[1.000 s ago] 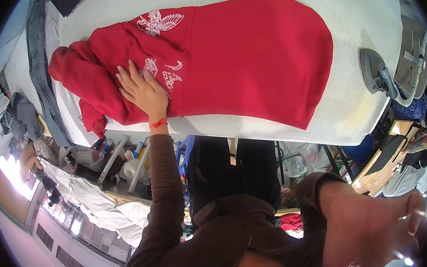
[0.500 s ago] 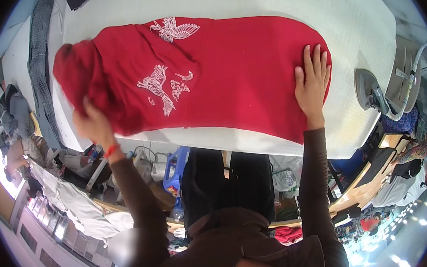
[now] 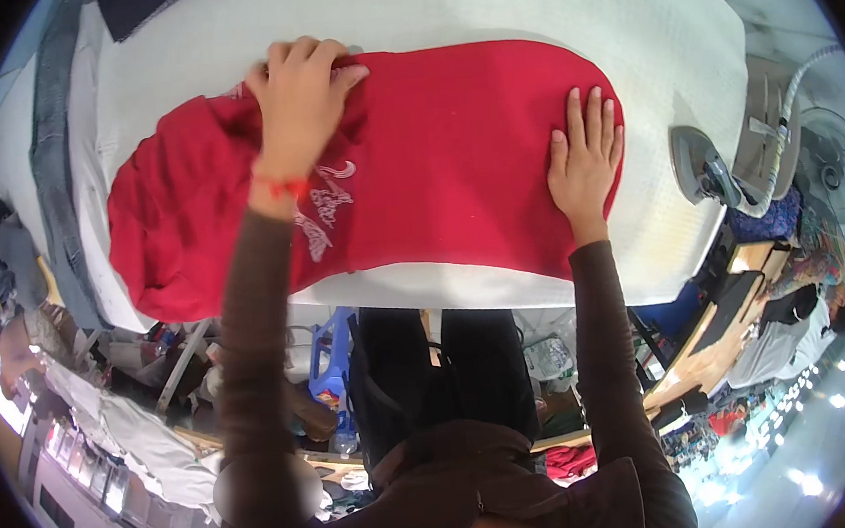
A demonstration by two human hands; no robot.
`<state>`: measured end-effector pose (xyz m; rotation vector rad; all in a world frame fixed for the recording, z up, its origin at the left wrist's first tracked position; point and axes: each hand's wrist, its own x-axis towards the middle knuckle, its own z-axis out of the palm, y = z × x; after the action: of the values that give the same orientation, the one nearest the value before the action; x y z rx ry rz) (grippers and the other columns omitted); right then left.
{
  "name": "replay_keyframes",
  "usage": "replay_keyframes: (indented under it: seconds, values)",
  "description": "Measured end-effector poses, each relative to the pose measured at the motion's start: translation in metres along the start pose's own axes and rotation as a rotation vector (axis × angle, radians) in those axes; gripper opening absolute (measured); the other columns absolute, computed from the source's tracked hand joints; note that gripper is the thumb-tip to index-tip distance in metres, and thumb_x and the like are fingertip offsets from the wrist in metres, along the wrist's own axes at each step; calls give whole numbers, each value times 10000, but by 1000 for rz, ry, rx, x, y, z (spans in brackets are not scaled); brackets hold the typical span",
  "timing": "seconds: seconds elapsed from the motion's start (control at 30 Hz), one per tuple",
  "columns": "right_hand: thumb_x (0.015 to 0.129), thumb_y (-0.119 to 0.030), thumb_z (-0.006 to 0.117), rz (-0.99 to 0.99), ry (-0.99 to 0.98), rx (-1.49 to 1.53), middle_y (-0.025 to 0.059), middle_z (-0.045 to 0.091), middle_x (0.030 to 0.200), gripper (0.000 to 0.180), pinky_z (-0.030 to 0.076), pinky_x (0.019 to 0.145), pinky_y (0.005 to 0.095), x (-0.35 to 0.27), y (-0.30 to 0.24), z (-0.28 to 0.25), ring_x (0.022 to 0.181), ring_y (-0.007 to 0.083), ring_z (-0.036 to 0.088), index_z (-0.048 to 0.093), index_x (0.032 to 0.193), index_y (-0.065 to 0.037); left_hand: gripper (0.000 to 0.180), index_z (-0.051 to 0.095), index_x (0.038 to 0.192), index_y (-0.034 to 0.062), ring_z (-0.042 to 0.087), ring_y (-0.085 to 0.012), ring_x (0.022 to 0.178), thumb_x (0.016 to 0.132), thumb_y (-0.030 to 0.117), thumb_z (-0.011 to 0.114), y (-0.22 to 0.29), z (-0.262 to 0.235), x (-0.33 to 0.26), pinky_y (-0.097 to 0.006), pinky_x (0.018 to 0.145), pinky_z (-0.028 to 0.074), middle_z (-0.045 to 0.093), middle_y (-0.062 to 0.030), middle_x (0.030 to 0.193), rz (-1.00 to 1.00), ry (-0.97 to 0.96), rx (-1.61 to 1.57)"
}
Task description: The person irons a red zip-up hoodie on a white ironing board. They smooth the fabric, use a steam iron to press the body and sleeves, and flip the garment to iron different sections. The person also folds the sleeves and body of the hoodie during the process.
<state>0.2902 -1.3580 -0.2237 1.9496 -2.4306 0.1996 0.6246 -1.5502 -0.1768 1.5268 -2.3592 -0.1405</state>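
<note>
Red garment [image 3: 434,164]: spread flat across white padded counter [image 3: 663,37], embroidered white motif near middle, bunched at left end.
Left hand [image 3: 300,95]: at garment's far edge, fingers curled, gripping fabric.
Right hand [image 3: 585,157]: flat, fingers spread, pressing garment's right end, not clamped.
Hands well apart.
Steam iron [image 3: 703,167]: on counter, just right of garment, apart from it.
Bare counter strip beyond garment's far edge and along near edge.

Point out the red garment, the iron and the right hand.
red garment [image 3: 455,172], head view, its flat middle.
iron [image 3: 701,168], head view, its body on the board.
right hand [image 3: 585,157], head view, its back, pressed flat on the garment.
</note>
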Motion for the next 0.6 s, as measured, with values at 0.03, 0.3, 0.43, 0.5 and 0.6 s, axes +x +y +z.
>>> replay_keyframes:
  seconds: [0.03, 0.3, 0.43, 0.5, 0.6]
  values:
    - [1133, -397, 469, -7, -9, 18, 142, 373, 1788, 606, 223, 1331, 593, -1, -2, 0, 1651, 389, 321, 454, 1711, -215, 247, 796, 1160, 154, 636, -254, 1190, 999, 339, 765, -12, 3, 15, -555, 1077, 390, 778, -9, 1109, 55, -138, 58]
    - [1132, -429, 466, 0, 7, 15, 136, 406, 1772, 596, 238, 1325, 596, -2, 6, -1, 1637, 391, 352, 497, 1686, -214, 208, 779, 1157, 186, 630, -262, 1185, 1021, 338, 740, 29, 12, -7, -553, 1047, 403, 746, -19, 1207, -108, 188, 10]
    - [1127, -435, 472, -13, 10, 48, 142, 409, 1770, 604, 245, 1321, 597, -2, 1, -2, 1635, 393, 357, 501, 1684, -204, 391, 723, 1421, 249, 532, -349, 1461, 1030, 258, 731, 34, -7, -114, -630, 1197, 347, 568, -127, 1605, -4, -182, -64]
    - [1123, -431, 485, -17, 10, 29, 147, 407, 1771, 612, 241, 1324, 596, -1, 6, -1, 1641, 397, 349, 501, 1684, -186, 476, 680, 1504, 283, 466, -383, 1541, 1031, 255, 727, 35, -9, -133, -674, 1233, 310, 479, -143, 1701, -44, -200, 101]
    - [1076, -314, 622, -9, 139, 117, 143, 536, 1679, 528, 309, 1282, 575, 1, 2, -3, 1581, 387, 435, 623, 1575, -141, 597, 592, 1614, 300, 372, -434, 1617, 1035, 364, 720, 59, -16, -146, -764, 1238, 250, 386, -153, 1775, -113, -113, 126]
